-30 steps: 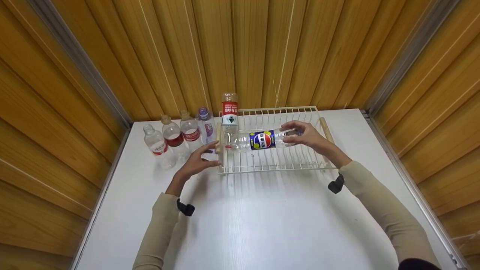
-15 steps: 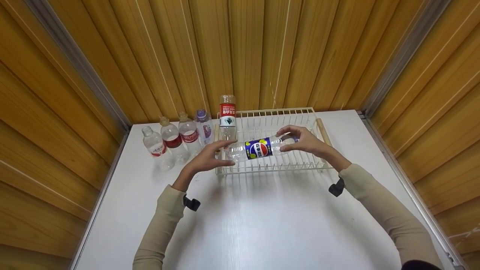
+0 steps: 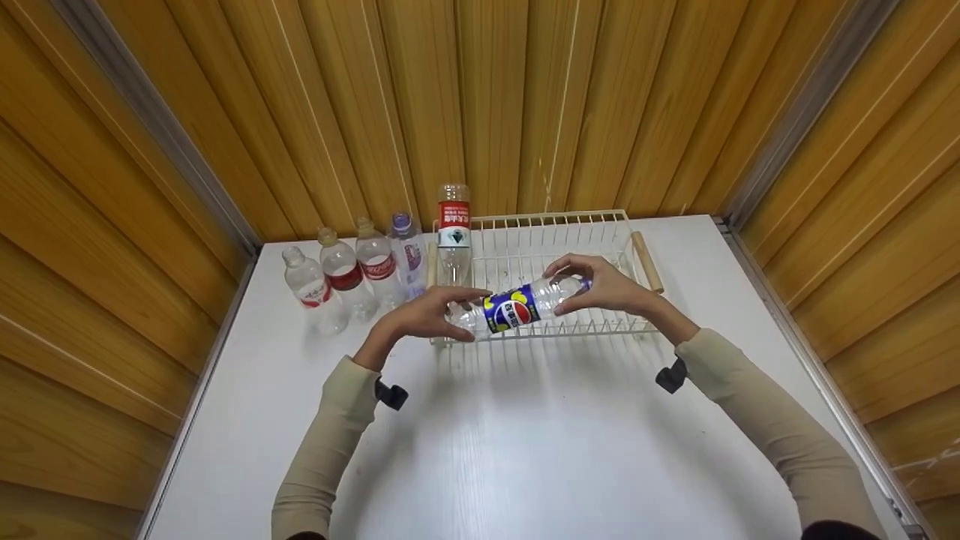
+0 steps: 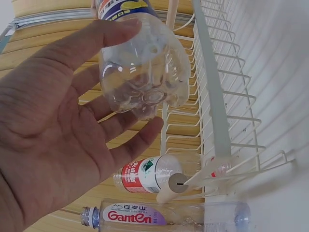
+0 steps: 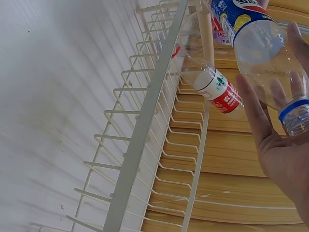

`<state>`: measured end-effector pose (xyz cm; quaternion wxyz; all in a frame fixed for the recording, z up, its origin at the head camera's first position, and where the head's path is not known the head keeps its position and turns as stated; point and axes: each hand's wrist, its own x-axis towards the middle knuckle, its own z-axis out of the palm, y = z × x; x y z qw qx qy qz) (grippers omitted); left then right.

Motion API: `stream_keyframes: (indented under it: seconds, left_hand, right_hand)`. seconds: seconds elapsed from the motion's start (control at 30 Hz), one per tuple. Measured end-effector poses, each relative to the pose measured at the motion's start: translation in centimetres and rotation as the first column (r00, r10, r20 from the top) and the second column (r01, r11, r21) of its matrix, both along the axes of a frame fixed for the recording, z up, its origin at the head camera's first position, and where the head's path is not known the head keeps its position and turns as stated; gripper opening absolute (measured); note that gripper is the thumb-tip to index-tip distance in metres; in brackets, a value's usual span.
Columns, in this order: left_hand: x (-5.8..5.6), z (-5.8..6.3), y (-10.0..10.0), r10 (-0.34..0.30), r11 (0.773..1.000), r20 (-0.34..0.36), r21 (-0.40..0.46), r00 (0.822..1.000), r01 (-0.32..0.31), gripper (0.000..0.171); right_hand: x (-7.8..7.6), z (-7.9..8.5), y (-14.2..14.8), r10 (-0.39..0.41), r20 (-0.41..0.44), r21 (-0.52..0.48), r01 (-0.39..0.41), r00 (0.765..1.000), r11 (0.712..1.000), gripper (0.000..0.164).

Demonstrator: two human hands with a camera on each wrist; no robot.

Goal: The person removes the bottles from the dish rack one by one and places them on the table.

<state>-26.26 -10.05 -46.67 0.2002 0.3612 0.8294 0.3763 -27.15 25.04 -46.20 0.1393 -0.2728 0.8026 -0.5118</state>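
A clear plastic Pepsi bottle (image 3: pixel 511 308) with a blue label is held lying on its side, slightly tilted, above the front of the white wire rack (image 3: pixel 555 330). My right hand (image 3: pixel 600 285) grips its neck end; the right wrist view shows the fingers around the shoulder, near the blue neck ring (image 5: pixel 295 107). At the base end, my left hand (image 3: pixel 429 313) has its thumb on one side and its fingers behind, curved round the bottle base (image 4: pixel 145 72). A red-labelled clear bottle (image 3: pixel 454 225) stands upside down in the rack's left end, just behind my left hand.
Left of the rack, on the white table (image 3: pixel 480 450), stand several clear bottles, among them a Ganten bottle (image 3: pixel 409 251) and a red-labelled bottle (image 3: pixel 346 277). The rack has wooden handles (image 3: pixel 646 262). Yellow wood-look panels (image 3: pixel 495 112) enclose the back and sides.
My left hand has moved right from beside the rack's left handle to the bottle's base. The Pepsi bottle has come toward me, slightly left, and become more tilted, with my right hand still on it.
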Motion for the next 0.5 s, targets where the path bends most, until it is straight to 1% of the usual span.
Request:
stream_keyframes:
  seconds: [0.1,0.23,0.4,0.5]
  left_hand:
    - [0.1,0.0,-0.3,-0.005,1.000,0.024,-0.002,1.000,0.005,0.073]
    - [0.2,-0.1,-0.8,-0.006,1.000,0.054,0.009,0.999,0.005,0.072]
    - [0.3,-0.4,-2.0,0.048,0.998,0.060,0.031,0.997,-0.050,0.071]
    - [0.6,-0.5,-2.9,0.089,0.995,0.058,0.029,0.994,-0.091,0.072]
  right_hand:
    - [0.1,-0.1,-0.1,0.018,-0.015,-0.001,-0.018,1.000,1.000,0.060]
    - [0.1,-0.1,0.3,0.039,-0.015,-0.013,-0.040,0.999,0.999,0.063]
    - [-0.2,0.1,1.7,0.023,0.027,-0.068,-0.022,0.999,0.997,0.069]
    - [-0.4,-0.1,3.1,-0.006,0.051,-0.087,0.011,0.999,0.996,0.069]
